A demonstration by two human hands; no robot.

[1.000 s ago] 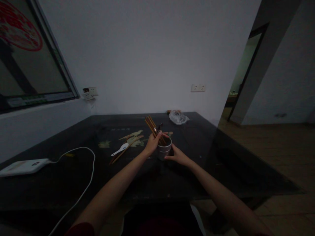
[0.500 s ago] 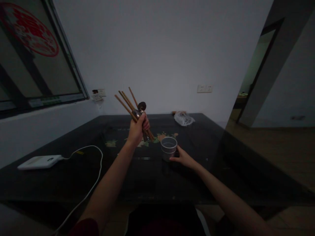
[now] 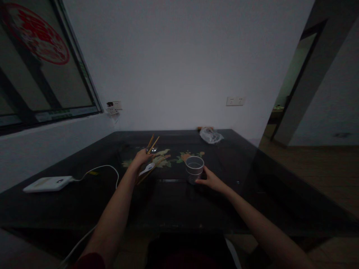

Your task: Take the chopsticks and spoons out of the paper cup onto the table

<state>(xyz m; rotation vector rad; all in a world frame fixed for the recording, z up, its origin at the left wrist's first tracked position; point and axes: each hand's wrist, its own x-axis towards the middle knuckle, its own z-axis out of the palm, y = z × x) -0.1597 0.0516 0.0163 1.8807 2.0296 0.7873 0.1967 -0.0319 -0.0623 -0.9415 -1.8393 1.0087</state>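
Observation:
My left hand (image 3: 141,158) is low over the left-middle of the table, closed around a bundle of wooden chopsticks (image 3: 153,145) and metal spoons (image 3: 153,149), its fingers partly hidden. Some chopsticks poke out beyond the hand, and others spread to its right, close to the tabletop. A white spoon (image 3: 147,169) shows beside the wrist, along one chopstick. My right hand (image 3: 212,180) grips a clear, ringed plastic cup (image 3: 194,171) from its right side. The cup stands upright on the table, and I see nothing in it.
The dark glossy table (image 3: 179,205) has a printed flower pattern. A white power bank (image 3: 48,184) with a white cable (image 3: 105,166) lies on the left. Near the back wall is a crumpled clear plastic bag (image 3: 211,136). Wall sockets (image 3: 235,101) are above the far edge.
My left hand has come down and leftward with the bundle from mid-air to the tabletop. The chopsticks have fanned out, and the white spoon now shows. The right hand stays at the cup.

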